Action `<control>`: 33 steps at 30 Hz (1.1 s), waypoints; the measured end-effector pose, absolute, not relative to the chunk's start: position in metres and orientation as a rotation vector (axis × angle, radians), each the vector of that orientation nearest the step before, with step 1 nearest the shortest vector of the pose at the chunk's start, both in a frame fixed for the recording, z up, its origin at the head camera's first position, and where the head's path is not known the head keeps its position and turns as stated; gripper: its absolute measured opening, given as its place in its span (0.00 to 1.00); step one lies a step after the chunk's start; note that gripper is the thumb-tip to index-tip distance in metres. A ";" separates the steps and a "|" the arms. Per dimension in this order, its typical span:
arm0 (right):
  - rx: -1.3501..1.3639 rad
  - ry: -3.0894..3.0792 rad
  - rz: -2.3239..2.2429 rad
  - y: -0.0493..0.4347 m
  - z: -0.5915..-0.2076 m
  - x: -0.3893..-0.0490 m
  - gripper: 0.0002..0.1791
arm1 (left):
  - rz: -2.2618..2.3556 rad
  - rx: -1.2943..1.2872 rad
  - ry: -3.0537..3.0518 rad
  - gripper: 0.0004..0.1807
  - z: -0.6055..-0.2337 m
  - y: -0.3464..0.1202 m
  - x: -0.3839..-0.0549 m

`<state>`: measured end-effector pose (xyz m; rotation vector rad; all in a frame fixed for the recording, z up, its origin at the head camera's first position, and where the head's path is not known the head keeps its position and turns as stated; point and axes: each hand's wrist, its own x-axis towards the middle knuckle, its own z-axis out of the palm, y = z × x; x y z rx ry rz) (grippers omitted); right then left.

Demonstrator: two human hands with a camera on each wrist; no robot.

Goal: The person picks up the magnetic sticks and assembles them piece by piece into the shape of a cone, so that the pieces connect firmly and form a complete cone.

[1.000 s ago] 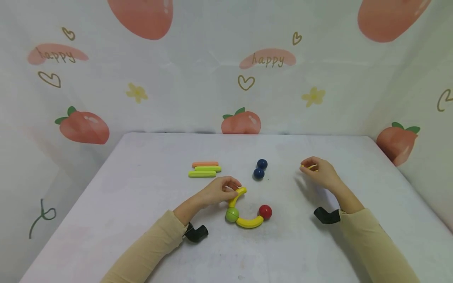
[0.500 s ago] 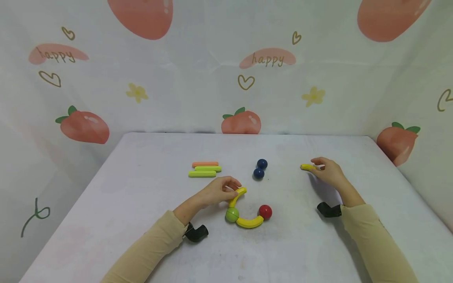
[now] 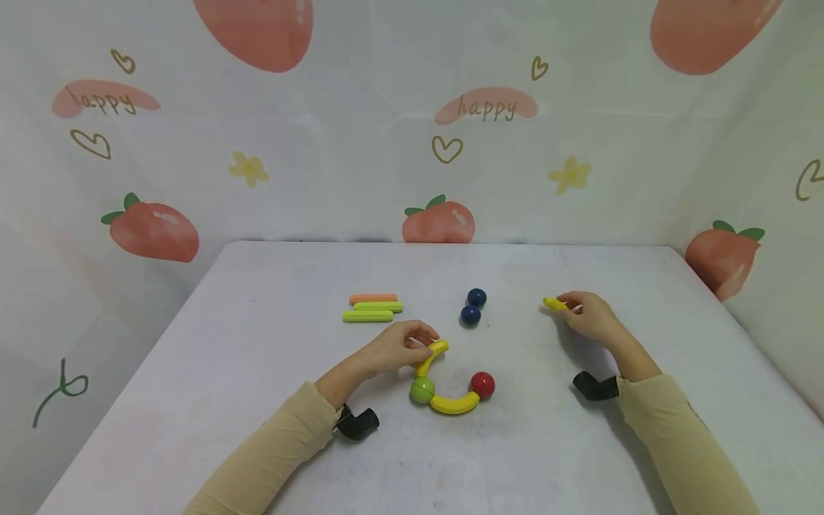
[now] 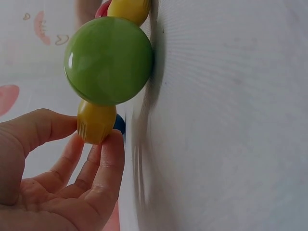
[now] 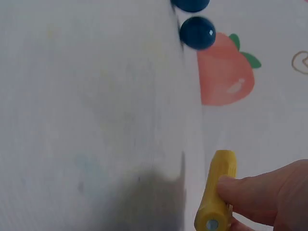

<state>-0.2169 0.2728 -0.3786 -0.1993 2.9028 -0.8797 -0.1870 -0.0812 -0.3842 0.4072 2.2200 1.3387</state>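
My left hand (image 3: 399,347) pinches a curved yellow magnetic stick (image 3: 440,347) between thumb and fingers. The stick's lower end meets a green ball (image 3: 423,390); in the left wrist view the green ball (image 4: 109,60) sits right above the pinched stick (image 4: 96,121). From the green ball a second curved yellow stick (image 3: 454,405) runs to a red ball (image 3: 483,385). On the right, my right hand (image 3: 592,316) holds another curved yellow stick (image 3: 555,303) above the table. Its end, with a round metal spot, faces the right wrist camera, the thumb lying on the stick (image 5: 217,192).
Two dark blue balls (image 3: 473,306) touch each other behind the joined pieces. Several straight sticks, lime-yellow (image 3: 368,316) and orange (image 3: 373,299), lie side by side at the back left. A white cloth printed with peaches (image 3: 438,223) hangs behind the white table (image 3: 283,286).
My right hand shifted right, then slightly back left, and the yellow stick in it turned so more of it points left out of the fingers. My left hand and the joined pieces stayed still.
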 end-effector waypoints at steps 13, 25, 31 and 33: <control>-0.289 2.739 -1.016 0.235 -0.370 -0.194 0.19 | 1.345 0.448 2.206 0.17 -0.383 -0.082 -0.187; -0.348 2.446 -1.334 0.208 -0.381 -0.171 0.24 | 1.346 0.450 2.203 0.18 -0.385 -0.081 -0.188; -0.315 2.442 -1.351 0.201 -0.384 -0.168 0.24 | 1.352 0.447 2.199 0.18 -0.386 -0.081 -0.188; -0.315 2.436 -1.352 0.201 -0.387 -0.167 0.24 | 1.352 0.448 2.200 0.18 -0.386 -0.081 -0.188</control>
